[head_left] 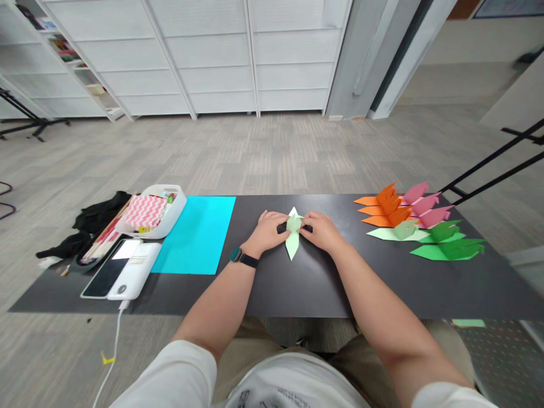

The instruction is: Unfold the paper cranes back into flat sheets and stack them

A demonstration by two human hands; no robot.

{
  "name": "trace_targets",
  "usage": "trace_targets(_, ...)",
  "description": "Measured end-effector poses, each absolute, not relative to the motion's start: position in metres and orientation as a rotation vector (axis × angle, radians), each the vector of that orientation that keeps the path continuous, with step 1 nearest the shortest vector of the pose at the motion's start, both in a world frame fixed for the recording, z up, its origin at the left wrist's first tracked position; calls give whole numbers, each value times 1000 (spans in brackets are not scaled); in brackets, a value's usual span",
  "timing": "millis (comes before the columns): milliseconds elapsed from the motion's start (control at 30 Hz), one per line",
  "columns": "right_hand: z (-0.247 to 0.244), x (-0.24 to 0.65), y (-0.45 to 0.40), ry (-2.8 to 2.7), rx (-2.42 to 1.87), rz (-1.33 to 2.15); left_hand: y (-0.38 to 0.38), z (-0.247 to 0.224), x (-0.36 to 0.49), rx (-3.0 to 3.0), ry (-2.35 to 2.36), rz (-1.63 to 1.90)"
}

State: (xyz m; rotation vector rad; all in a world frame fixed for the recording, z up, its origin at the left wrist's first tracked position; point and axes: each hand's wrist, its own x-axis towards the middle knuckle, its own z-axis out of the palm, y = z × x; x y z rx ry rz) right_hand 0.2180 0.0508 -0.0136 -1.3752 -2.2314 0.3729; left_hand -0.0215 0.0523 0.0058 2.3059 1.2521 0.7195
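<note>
A pale green folded paper figure stands pointed end toward me at the middle of the dark table. My left hand pinches its left side, and a dark watch sits on that wrist. From the other side my right hand pinches the paper too, fingertips close to those of the left. The fingers hide part of the folds. Off to the right sit finished-looking folded paper figures: orange ones, pink ones, a pale green one and darker green ones.
Blue paper sheets lie left of my hands. Beside them are a white basket with craft items, a white power bank with a cable, a phone and black cloth. The table has a near edge by my lap.
</note>
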Motion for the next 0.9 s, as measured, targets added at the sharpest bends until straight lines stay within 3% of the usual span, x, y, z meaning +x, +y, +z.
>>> trace_targets(267,17,236,40,-1896,-1412,358,64,2,-25,2123,1223,1276)
trace_targets(533,63,301,-44,-1398,-1543,74,70,-10,-25,2011,1337,1132)
trace_targets(900,2,401,-151,-979,-1962,-174,67,-18,-27,1810,1404,1069)
